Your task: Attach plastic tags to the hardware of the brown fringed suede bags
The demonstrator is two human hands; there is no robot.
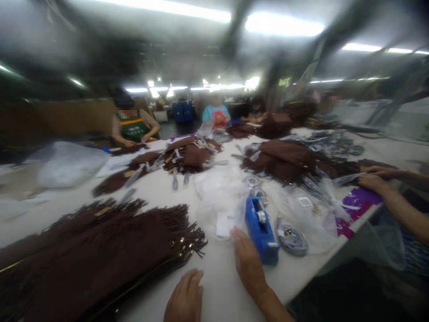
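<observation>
My left hand [184,297] is low at the table's front, its fingers extended and nothing visible in them. It lies just right of a stack of dark brown fringed bags [110,250] with gold-coloured metal fittings. My right hand [247,261] reaches forward beside a blue tape dispenser [263,232], fingers stretched out. Its fingertips come close to a white card [224,224] on clear plastic bags [217,188]; whether they touch is blurred. Right of the dispenser sits a coiled grey strap [292,240] in wrapping.
More brown bags [284,156] are heaped farther back on the white table [214,286]. At the right edge a co-worker's hands [373,179] handle plastic above purple sheeting [358,208]. Other people sit across the table. A large plastic bag [72,163] lies at left.
</observation>
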